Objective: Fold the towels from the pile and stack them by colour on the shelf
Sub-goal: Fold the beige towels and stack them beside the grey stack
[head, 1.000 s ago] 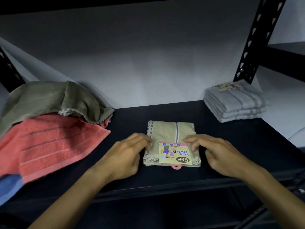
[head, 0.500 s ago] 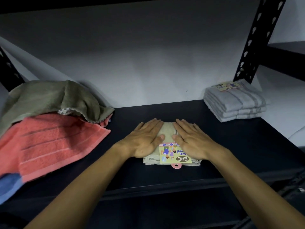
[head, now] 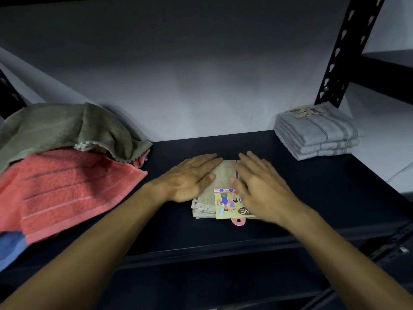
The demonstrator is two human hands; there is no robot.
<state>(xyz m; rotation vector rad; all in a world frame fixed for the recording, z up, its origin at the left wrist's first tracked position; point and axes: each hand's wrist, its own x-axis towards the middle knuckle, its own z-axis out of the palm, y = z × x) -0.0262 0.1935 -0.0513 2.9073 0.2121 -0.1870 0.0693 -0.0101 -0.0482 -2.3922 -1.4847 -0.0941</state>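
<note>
On the dark shelf (head: 312,189), mid-front, our beige folded towel (head: 223,175) lies unmoved; our right hand (head: 261,186) has slid nearer, covering more label (head: 225,203). Left hand (head: 192,177) stays flat, fingers straight, both pressing.

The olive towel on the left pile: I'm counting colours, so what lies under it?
Under the olive towel lies a coral towel, and a blue towel shows beneath that. Anything deeper in the pile is covered.
</note>
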